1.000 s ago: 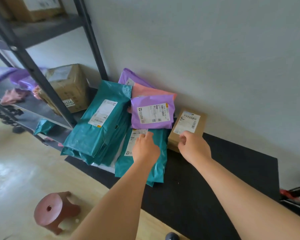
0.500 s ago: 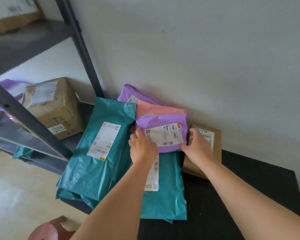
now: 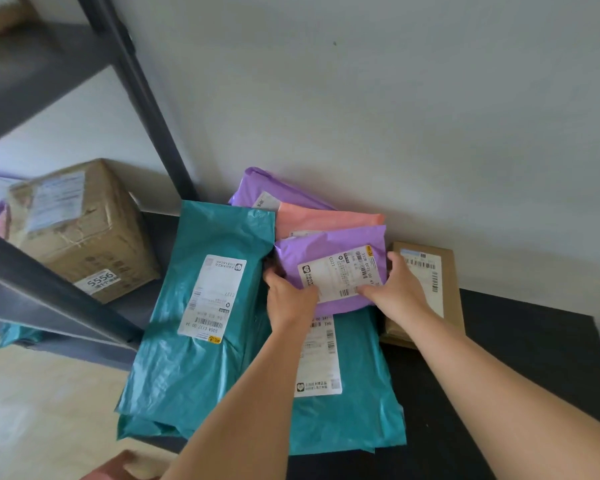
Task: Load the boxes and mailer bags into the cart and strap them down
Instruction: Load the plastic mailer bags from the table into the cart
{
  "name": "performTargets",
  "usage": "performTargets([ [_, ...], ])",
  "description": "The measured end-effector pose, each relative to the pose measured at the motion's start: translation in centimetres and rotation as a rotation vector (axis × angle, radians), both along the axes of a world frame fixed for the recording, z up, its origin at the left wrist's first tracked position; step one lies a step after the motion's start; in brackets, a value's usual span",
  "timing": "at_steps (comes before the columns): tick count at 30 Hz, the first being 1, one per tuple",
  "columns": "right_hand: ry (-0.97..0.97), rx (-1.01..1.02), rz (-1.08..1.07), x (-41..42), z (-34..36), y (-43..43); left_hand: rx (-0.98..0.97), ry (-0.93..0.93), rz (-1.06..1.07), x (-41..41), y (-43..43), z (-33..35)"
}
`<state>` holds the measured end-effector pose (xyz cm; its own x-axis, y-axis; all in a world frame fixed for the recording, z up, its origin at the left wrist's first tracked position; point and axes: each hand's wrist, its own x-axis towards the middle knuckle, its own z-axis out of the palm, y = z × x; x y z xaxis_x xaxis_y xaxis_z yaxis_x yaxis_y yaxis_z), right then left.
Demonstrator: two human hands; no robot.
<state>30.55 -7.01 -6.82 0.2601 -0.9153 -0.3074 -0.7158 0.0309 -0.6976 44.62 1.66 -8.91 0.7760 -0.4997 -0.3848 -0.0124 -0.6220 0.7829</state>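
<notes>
Head view, hands: my left hand (image 3: 288, 299) and right hand (image 3: 399, 292) each gripped an opposite end of the small purple plastic mailer bag (image 3: 329, 258), fingers curled.
Head view, bag: it lay atop the long teal mailer bag (image 3: 361, 393), beside the flat brown cardboard box (image 3: 447, 271).
Head view, relation: its long axis ran hand to hand, both equally near.

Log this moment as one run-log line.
phase: pickup | left hand: grips purple mailer bag, left edge | right hand: grips right edge | bag overlaps: teal mailer bag
</notes>
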Motion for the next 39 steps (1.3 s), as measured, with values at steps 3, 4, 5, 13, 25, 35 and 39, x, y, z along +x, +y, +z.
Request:
performTargets([
  [3,-0.017,-0.003,-0.032,-0.4,-0.1,0.2,-0.066,0.091,0.049,-0.1,0.2,0.2],
  [4,-0.020,-0.011,-0.039,-0.5,-0.1,0.3,-0.084,0.126,0.056,-0.1,0.2,0.3],
  [5,-0.025,-0.022,-0.047,-0.7,0.0,0.4,-0.100,0.157,0.055,-0.1,0.2,0.3],
  [13,-0.074,-0.090,-0.158,-3.2,1.2,1.8,-0.326,0.413,0.054,-2.0,0.7,0.1],
  [25,-0.136,-0.203,-0.444,-10.6,2.7,4.8,-0.366,0.657,0.038,-8.0,-0.4,1.9],
  [35,-0.622,0.047,-0.700,-20.2,4.3,7.1,-0.358,0.865,-0.182,-19.4,-0.3,3.7],
  [39,-0.707,0.022,-0.703,-25.5,4.5,8.8,-0.324,0.935,-0.276,-25.6,0.7,3.7],
])
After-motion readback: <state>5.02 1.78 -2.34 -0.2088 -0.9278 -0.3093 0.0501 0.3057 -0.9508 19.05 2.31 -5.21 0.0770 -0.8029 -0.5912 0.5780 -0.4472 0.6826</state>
